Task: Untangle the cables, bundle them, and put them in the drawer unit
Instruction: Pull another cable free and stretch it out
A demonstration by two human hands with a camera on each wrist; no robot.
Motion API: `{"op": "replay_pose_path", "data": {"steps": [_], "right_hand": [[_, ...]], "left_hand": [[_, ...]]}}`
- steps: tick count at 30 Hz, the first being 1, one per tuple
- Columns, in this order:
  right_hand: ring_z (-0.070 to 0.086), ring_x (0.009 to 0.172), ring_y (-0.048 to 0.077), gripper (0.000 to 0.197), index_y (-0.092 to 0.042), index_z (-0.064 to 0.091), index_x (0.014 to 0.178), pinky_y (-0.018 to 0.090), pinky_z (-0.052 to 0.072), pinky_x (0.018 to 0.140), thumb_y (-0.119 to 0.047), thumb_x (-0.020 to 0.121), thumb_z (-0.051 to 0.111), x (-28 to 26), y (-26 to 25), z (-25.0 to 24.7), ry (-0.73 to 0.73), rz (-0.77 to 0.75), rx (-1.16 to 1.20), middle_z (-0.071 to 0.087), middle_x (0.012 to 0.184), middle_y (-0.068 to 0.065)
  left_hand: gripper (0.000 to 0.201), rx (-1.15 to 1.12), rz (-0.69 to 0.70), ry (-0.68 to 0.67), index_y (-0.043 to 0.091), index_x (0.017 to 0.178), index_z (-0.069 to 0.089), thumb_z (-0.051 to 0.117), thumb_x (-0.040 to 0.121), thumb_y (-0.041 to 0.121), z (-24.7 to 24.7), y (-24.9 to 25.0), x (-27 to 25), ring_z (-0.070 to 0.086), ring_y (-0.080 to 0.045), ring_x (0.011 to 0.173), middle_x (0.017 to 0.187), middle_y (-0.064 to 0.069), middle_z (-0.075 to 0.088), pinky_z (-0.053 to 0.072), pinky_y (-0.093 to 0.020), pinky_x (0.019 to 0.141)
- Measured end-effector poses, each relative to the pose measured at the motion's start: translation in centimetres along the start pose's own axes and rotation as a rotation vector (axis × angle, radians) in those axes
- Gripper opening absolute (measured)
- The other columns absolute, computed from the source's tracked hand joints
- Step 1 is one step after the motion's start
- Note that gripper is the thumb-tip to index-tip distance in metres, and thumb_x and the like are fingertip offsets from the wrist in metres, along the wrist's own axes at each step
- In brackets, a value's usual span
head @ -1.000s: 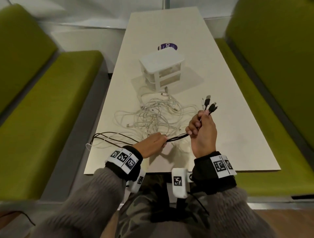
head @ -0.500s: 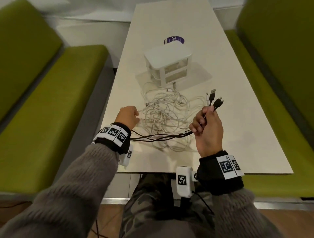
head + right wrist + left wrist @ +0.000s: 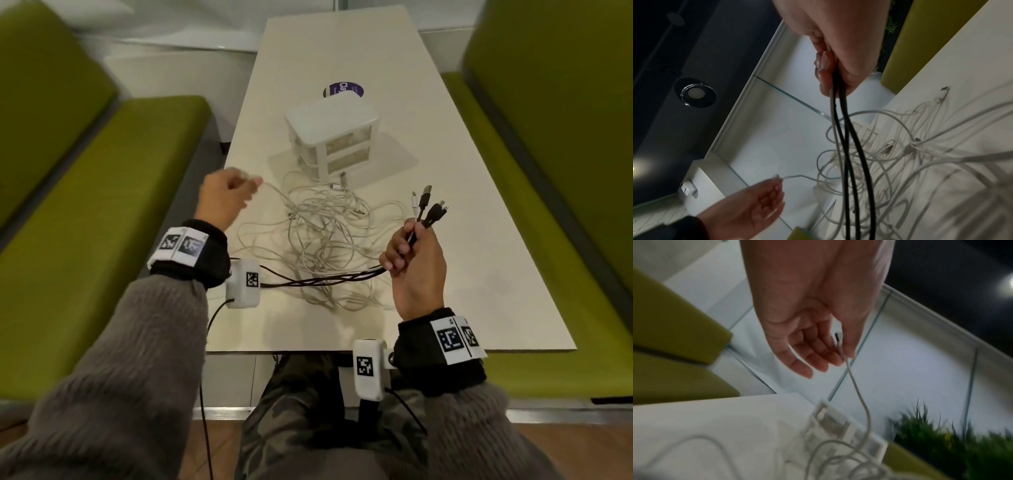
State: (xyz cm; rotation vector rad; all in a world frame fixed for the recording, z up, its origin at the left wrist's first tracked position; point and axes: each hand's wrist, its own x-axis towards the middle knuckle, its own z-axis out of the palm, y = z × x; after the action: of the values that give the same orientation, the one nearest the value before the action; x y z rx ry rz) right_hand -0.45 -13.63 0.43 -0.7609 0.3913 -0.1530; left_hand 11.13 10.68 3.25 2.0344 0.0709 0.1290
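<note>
Pulling the white cable [image 3: 854, 381] up from the white tangle [image 3: 322, 236] with the left hand [image 3: 222, 200] looks like the step in hand: thumb and fingertips pinch its end, and the cord runs down into the pile on the table [image 3: 479, 240]. The right hand [image 3: 416, 263] is clenched round a bunch of cable ends [image 3: 428, 209], mostly dark with one white, whose plugs stick up above the fist; the dark cables [image 3: 318, 281] trail from it low across the near table toward the left wrist.

Judging from this, a sharp tug on the white end could tighten a knot instead of freeing it, or drag the whole pile toward the table's edge. The dark cables lie across the near side of the white loops, so they may snag what the left hand lifts. The drawer unit [image 3: 334, 137] stands just behind the pile, with a loop or two touching its foot; a hard pull might nudge it.

Motion blur smears the left hand in the head view. How the white loops cross cannot be traced, nor how many cables there are. Both drawers look pushed in, though their contents cannot be made out.
</note>
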Motion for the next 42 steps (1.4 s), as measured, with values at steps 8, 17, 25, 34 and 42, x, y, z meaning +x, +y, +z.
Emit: {"op": "replay_pose_path", "data": {"steps": [8, 17, 25, 34, 42], "right_hand": [[0.028, 0.043, 0.008, 0.027, -0.017, 0.046, 0.08, 0.02, 0.03, 0.045, -0.017, 0.102, 0.03, 0.0, 0.0, 0.9, -0.023, -0.031, -0.053, 0.038, 0.053, -0.007], [0.037, 0.053, 0.006, 0.011, -0.016, 0.059, 0.098, 0.021, 0.035, 0.053, -0.009, 0.095, 0.051, -0.1, 1.5, 0.6, -0.051, -0.171, -0.351, 0.043, 0.064, -0.005], [0.054, 0.064, -0.001, 0.01, -0.022, 0.062, 0.095, 0.019, 0.044, 0.066, -0.013, 0.091, 0.063, -0.6, 2.2, 1.2, -0.144, -0.279, -0.51, 0.058, 0.069, -0.013], [0.054, 0.064, 0.001, 0.034, -0.028, 0.062, 0.079, 0.028, 0.042, 0.074, -0.036, 0.102, 0.038, -1.1, 2.5, 1.7, -0.155, -0.161, -0.44, 0.057, 0.058, -0.017], [0.065, 0.106, 0.019, 0.039, -0.016, 0.058, 0.123, 0.037, 0.054, 0.089, -0.041, 0.093, 0.049, -0.9, 2.7, 2.0, -0.218, -0.215, -0.508, 0.068, 0.113, 0.008]], "left_hand": [[0.014, -0.547, 0.093, -0.066, 0.017, 0.089, 0.045, 0.04, 0.098, 0.008, 3.4, 5.3, -2.3, 0.065, -0.026, 0.08, 0.083, -0.011, 0.065, 0.055, -0.037, 0.079], [0.023, -0.365, 0.134, -0.239, 0.011, 0.094, 0.066, 0.049, 0.091, -0.004, 10.0, 5.0, -7.4, 0.05, -0.005, 0.058, 0.093, -0.004, 0.059, 0.05, -0.023, 0.053], [0.026, -0.221, -0.008, -0.113, 0.015, 0.112, 0.049, 0.041, 0.092, 0.001, 11.7, 5.6, -7.2, 0.057, -0.022, 0.069, 0.085, 0.001, 0.052, 0.051, -0.035, 0.056], [0.038, -0.163, -0.071, -0.167, 0.021, 0.109, 0.039, 0.027, 0.087, -0.007, 12.6, 5.6, -6.9, 0.045, -0.015, 0.058, 0.082, -0.001, 0.045, 0.035, -0.019, 0.036], [0.033, -0.099, 0.018, -0.339, 0.014, 0.123, 0.032, 0.044, 0.093, 0.006, 12.0, 5.3, -6.9, 0.048, -0.011, 0.057, 0.077, 0.001, 0.05, 0.038, -0.016, 0.044]]}}
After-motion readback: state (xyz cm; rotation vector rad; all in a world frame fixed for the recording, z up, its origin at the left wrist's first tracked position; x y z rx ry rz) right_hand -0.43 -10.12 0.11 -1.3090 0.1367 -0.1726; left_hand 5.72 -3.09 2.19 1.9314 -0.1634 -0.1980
